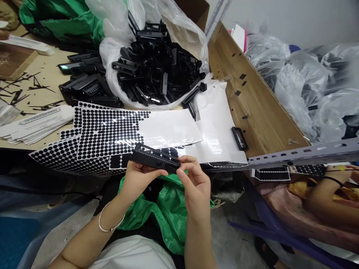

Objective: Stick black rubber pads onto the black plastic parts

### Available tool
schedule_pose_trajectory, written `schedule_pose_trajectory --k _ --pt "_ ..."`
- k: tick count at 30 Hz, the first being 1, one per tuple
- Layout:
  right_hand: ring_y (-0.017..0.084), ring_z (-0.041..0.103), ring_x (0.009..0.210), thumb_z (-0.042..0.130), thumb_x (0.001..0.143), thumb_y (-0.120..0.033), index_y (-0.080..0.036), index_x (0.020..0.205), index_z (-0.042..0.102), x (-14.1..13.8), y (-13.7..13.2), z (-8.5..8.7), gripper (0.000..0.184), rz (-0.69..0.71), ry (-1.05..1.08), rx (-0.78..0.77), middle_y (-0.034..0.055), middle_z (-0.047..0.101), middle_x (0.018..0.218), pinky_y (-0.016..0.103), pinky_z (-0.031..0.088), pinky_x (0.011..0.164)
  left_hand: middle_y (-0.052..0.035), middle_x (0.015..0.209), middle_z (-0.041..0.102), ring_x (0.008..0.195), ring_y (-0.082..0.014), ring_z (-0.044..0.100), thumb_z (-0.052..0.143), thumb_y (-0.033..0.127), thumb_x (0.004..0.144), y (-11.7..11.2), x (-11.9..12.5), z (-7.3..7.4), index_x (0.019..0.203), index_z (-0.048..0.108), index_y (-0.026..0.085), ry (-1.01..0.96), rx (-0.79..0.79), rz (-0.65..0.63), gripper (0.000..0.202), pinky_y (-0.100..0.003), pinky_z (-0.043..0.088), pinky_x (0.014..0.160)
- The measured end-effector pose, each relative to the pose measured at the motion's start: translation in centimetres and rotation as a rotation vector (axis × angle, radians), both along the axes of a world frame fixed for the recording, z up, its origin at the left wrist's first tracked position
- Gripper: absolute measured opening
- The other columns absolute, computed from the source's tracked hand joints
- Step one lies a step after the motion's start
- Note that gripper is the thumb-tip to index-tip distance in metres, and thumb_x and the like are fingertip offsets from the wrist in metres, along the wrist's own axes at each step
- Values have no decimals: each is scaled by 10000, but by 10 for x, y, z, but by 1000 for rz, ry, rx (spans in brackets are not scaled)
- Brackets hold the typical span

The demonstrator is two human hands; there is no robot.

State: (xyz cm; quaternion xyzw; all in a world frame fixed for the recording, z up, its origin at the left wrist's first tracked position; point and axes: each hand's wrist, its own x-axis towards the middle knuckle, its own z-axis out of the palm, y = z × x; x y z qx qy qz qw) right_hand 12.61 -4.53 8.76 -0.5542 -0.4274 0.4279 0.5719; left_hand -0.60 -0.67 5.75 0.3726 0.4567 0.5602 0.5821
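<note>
Both my hands hold one long black plastic part just off the near edge of the table. My left hand wraps round its underside, a thin bangle on that wrist. My right hand pinches the part's right end with thumb and fingers. Directly beyond the part lie sheets of black round stickers on white backing.
A clear bag full of black plastic parts stands at the back of the table. More parts lie left of it, and a paper stack further left. A green bag rests in my lap. Another person's arm is at right.
</note>
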Motion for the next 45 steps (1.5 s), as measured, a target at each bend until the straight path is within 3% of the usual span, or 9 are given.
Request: schedule_pose_trajectory --k 10,21,45 --pt "207 571 983 679 805 -282 -213 703 635 -1 0 2 131 -3 -47 7 65 600 1021 290 498 728 -10 642 747 635 -226 730 916 258 451 -1 -2 -1 594 687 192 -9 28 4 278 -322 644 619" --pt "206 561 1002 677 816 -280 -217 720 637 -4 -2 2 122 -1 -106 22 70 591 1019 291 514 742 -23 700 751 702 -242 731 907 327 475 -6 -7 1 632 676 198 59 35 27 308 -371 647 697" --pt "192 586 948 706 796 -244 -221 698 668 -6 -7 7 108 -35 -135 20 49 598 982 267 524 668 1 681 742 707 -238 737 906 264 454 -9 -8 6 639 646 210 -8 16 14 323 -354 657 681"
